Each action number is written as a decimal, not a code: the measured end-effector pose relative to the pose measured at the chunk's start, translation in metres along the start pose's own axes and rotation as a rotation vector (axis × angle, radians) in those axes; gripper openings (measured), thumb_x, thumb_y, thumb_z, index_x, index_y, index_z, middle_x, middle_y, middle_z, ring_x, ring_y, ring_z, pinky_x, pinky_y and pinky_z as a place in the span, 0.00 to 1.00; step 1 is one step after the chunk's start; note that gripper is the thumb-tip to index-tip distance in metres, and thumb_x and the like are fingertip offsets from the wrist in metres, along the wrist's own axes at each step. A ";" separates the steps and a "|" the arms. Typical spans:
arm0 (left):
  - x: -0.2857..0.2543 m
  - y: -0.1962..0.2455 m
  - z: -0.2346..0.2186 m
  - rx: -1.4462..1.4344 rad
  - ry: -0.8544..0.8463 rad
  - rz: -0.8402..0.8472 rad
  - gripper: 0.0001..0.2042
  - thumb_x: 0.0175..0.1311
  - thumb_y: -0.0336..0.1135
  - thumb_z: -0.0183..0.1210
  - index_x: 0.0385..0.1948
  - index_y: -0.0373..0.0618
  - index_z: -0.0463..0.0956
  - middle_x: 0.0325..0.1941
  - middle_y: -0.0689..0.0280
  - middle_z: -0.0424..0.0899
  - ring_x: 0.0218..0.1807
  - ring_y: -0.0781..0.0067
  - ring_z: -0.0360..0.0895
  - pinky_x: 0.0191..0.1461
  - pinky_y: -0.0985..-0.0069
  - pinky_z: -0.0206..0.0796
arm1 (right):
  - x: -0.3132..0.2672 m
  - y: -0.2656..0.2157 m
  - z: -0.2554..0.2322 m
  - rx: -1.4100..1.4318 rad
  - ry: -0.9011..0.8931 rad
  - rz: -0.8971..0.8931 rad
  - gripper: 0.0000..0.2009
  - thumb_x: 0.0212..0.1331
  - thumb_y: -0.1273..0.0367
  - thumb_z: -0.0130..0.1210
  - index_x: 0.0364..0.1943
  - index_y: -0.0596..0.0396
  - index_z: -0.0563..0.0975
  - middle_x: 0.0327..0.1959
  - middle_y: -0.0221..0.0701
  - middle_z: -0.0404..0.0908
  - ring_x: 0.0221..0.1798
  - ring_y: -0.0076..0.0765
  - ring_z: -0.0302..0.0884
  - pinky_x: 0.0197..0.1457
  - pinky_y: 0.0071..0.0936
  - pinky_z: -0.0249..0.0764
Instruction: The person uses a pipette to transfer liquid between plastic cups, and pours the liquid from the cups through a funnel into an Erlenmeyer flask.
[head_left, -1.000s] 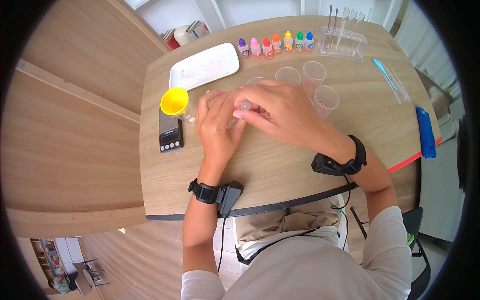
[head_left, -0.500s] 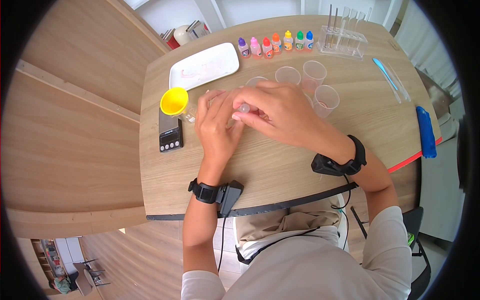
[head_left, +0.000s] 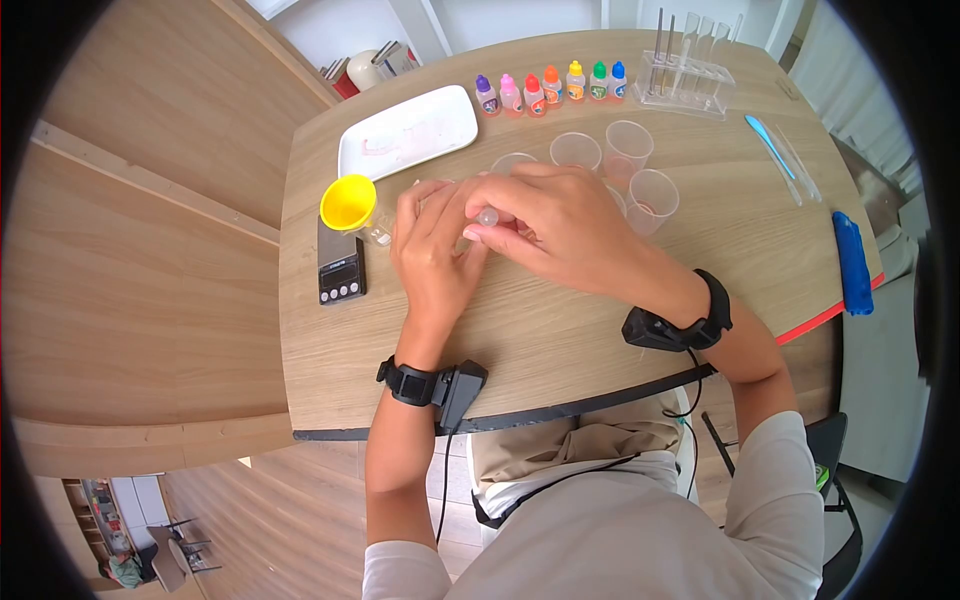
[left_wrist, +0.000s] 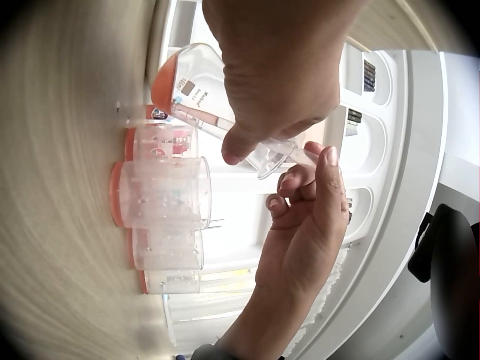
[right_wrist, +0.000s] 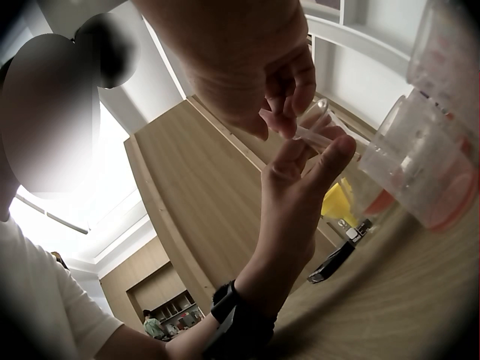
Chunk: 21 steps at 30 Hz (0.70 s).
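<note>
In the left wrist view, a clear conical flask (left_wrist: 206,81) holds red liquid and is tilted in that view. The left hand (left_wrist: 281,67) has its fingers and thumb round the flask's neck. A thin transparent dropper (left_wrist: 196,114) runs through the mouth into the flask, with pinkish liquid inside its stem. The right hand (left_wrist: 304,217) pinches the dropper's upper end between thumb and fingers. From the head view, the dropper's bulb (head_left: 488,216) shows between the fingers of the right hand (head_left: 570,225); the left hand (head_left: 435,240) is beside it and hides most of the flask.
Clear cups (head_left: 652,203) with some red liquid stand beyond the right hand. Farther back are a white tray (head_left: 408,132), small dye bottles (head_left: 535,97) and a test-tube rack (head_left: 684,88). A yellow funnel (head_left: 349,203) and black scale (head_left: 342,278) are at left, a blue-handled tool (head_left: 770,147) at right.
</note>
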<state>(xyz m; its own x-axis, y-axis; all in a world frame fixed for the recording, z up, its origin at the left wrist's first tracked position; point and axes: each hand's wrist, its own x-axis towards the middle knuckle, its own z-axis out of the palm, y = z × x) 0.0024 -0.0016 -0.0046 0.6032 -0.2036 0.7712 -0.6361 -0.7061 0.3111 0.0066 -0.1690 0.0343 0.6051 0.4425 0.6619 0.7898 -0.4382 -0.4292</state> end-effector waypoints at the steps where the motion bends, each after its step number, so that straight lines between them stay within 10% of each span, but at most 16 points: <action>1: 0.000 0.000 0.000 0.002 -0.002 -0.002 0.19 0.40 0.21 0.67 0.40 0.39 0.80 0.43 0.60 0.83 0.49 0.54 0.75 0.52 0.65 0.68 | 0.000 0.000 0.000 0.007 0.004 -0.005 0.09 0.58 0.62 0.60 0.30 0.50 0.74 0.20 0.33 0.75 0.26 0.44 0.75 0.28 0.39 0.67; 21: -0.002 -0.002 0.002 -0.007 -0.005 -0.006 0.20 0.39 0.21 0.66 0.40 0.39 0.80 0.43 0.60 0.83 0.48 0.55 0.75 0.51 0.65 0.68 | 0.000 0.000 -0.001 -0.010 -0.021 0.008 0.09 0.58 0.62 0.59 0.31 0.50 0.75 0.21 0.34 0.76 0.28 0.45 0.75 0.29 0.40 0.68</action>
<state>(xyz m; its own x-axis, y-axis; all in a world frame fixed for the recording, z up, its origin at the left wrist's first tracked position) 0.0034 -0.0010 -0.0075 0.6093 -0.2029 0.7665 -0.6361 -0.7022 0.3197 0.0061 -0.1700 0.0353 0.6132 0.4552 0.6456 0.7842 -0.4493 -0.4280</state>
